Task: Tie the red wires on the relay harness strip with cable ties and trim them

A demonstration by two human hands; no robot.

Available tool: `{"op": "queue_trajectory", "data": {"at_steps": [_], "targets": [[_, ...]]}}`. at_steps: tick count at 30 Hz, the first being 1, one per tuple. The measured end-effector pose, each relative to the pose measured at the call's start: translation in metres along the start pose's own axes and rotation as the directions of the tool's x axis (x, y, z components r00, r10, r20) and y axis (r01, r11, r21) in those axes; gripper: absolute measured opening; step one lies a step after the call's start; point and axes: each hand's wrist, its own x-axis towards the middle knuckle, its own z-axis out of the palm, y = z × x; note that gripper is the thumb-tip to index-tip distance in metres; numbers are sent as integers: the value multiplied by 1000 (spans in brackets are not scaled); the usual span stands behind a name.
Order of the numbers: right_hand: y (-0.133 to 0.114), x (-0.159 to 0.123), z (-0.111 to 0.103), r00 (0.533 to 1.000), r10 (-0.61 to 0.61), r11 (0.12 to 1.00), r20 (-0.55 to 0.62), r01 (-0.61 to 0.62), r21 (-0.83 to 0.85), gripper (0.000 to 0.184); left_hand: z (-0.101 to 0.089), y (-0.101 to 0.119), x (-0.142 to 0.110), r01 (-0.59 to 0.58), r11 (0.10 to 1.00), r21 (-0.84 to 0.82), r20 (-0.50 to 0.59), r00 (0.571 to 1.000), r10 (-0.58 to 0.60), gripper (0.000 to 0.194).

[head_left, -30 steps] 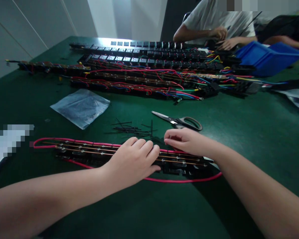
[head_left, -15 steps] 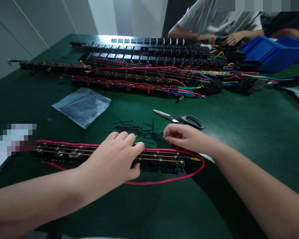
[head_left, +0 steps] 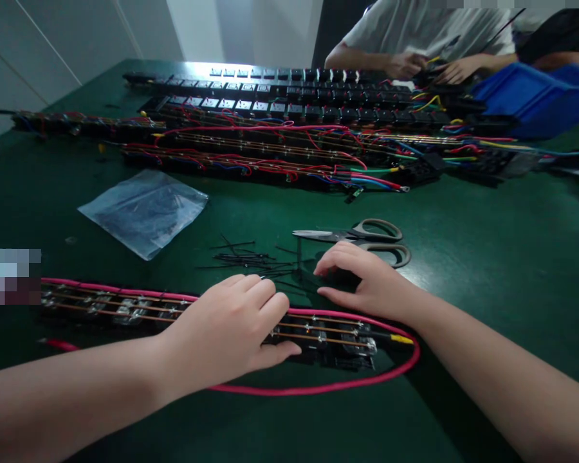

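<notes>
The table (head_left: 251, 431) is bearing the strip (head_left: 318, 335), the cable (head_left: 294, 391) looping past its right end. The left hand (head_left: 236, 321) is clasping the strip with bent fingers, probably for steadiness. The right hand (head_left: 357, 280) is hovering, thumb and fingers parted, seemingly empty, near scissors (head_left: 335, 236) and ties (head_left: 246, 258) presumably lying handy.

A plastic bag (head_left: 147, 212) lies flat on the green table (head_left: 487, 257). Farther back, long black strips (head_left: 251, 151) with coloured wires (head_left: 376, 180) lie in rows, a blue bin (head_left: 535, 99) near their right end. Beyond is a person (head_left: 390, 32) in a pale shirt.
</notes>
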Motion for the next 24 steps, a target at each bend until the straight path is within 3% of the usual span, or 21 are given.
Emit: {"op": "queue_trajectory", "data": {"at_steps": [5, 16, 24], "targets": [[2, -1, 1, 998, -23, 998, 51, 26, -58, 14, 1, -1, 3, 25, 999, -42, -9, 1000, -25, 30], [-2, 3, 4, 998, -56, 995, 13, 57, -81, 8, 0, -1, 2, 68, 997, -46, 44, 997, -66, 32], [0, 1, 5, 995, -63, 990, 78, 72, -124, 9, -1, -1, 3, 66, 997, -44, 37, 997, -65, 32]]}}
